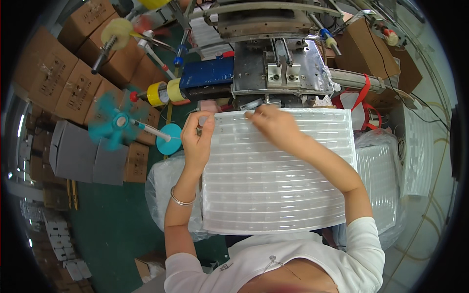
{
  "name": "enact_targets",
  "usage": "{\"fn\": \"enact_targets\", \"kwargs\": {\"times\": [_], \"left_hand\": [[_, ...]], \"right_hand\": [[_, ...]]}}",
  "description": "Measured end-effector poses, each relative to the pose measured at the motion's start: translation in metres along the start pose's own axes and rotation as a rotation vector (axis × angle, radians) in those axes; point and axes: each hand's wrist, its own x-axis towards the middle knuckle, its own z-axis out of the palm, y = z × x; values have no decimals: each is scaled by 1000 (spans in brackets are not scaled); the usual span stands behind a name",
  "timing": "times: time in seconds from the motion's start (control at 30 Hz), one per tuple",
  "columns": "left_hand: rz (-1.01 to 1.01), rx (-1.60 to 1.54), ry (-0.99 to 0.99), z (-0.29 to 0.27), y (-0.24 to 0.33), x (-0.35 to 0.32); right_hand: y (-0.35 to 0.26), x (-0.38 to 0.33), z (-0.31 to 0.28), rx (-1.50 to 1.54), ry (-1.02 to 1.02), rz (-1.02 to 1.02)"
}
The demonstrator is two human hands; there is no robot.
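Note:
A large translucent white ribbed plastic sheet [273,190] lies in front of me, its rows running left to right. At its far left corner is my left hand [196,141], thumb and fingers curled into a pinch; whether the sheet's corner lies between them is hard to see. My right hand [274,128] reaches across the sheet to its far edge, left of the middle. Its fingers are bent together and slightly blurred, and what they hold is hidden. Just beyond them sits a metal machine [308,68] with two clamp brackets [284,75].
A blue machine housing [207,72] and yellow tape roll [157,94] are at the far left. A small turquoise fan [119,122] spins beside stacked cartons [78,95]. More ribbed sheets [378,180] lie in plastic film on the right, below a red strap [364,95].

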Motion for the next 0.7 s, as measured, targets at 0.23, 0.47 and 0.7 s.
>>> {"fn": "enact_targets", "kwargs": {"times": [0.23, 0.47, 0.7], "left_hand": [[-183, -362, 17, -18, 9, -27], [-253, -389, -77, -11, 19, -27], [-131, -13, -202, 3, -3, -26]], "right_hand": [[10, -21, 48, -205, -332, -4], [6, -10, 17, 172, -32, 131], [52, -26, -38, 953, 66, 718]]}}
